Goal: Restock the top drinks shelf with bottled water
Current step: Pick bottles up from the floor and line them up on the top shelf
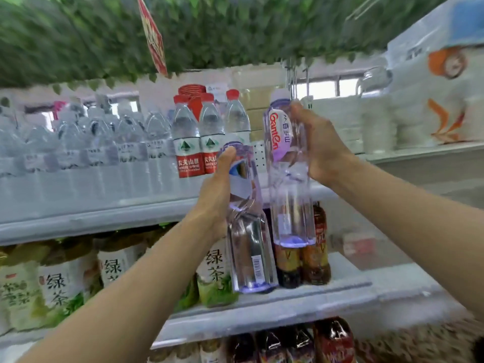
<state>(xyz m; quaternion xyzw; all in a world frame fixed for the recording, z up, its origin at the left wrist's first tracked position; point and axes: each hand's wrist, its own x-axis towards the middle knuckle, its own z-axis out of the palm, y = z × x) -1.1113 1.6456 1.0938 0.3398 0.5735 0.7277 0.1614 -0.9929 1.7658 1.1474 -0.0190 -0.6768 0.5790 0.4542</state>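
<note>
Top drinks shelf (78,224): it is running across the view at about hand height, under hanging green foliage (235,30). Its left and middle are standing full, which is probably why both arms are reaching toward the right part.

Clear water row (91,142): it is filling the left of the top shelf, packed tight and blurred.

Green tea bottles (214,271): these are standing on the shelf below, beside dark drink bottles (315,255), and seem to play no part in the job.

Red-capped water bottles (188,142): they are standing upright in the middle of the top shelf. Just to their right, a strip of perforated back panel (258,155) is showing, seemingly an open slot.

Ganten water bottle (281,142): it is being held upright in the air, cap near the height of the shelved caps and base hanging below the shelf edge, so it is not yet on the shelf.

Second water bottle (248,247): it is being held lower, tilted slightly, just left of the Ganten bottle, apparently waiting its turn.

Right hand (319,148): it is wrapping around the Ganten bottle's upper half, likely to steer the base onto the shelf.

Left hand (217,195): it is gripping the second bottle's upper part, thumb up along the shoulder.
</note>
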